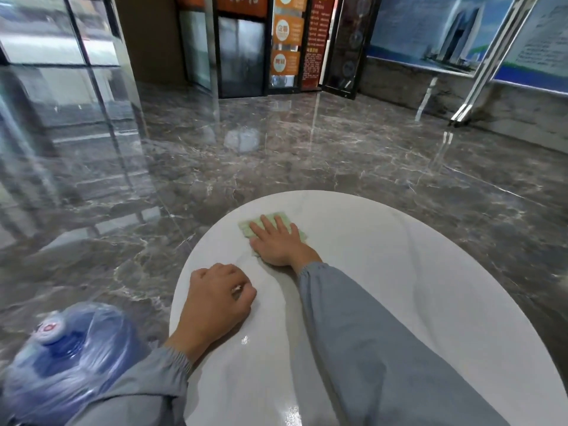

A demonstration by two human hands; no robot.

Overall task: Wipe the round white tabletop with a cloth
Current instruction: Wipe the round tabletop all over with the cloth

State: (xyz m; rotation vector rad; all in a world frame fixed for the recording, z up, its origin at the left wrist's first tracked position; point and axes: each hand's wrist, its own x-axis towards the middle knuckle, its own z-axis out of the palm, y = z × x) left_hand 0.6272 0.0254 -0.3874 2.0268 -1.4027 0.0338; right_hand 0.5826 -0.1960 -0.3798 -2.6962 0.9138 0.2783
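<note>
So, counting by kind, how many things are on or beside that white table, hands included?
Hands: 2, the left hand and the right hand
Green cloth: 1
Round white tabletop: 1
Blue water bottle: 1
Total: 5

We read nothing for certain: white characters on the orange sign [242, 4] at top centre are cropped, and print on the red board [315, 41] and blue poster [445, 29] blurs.
</note>
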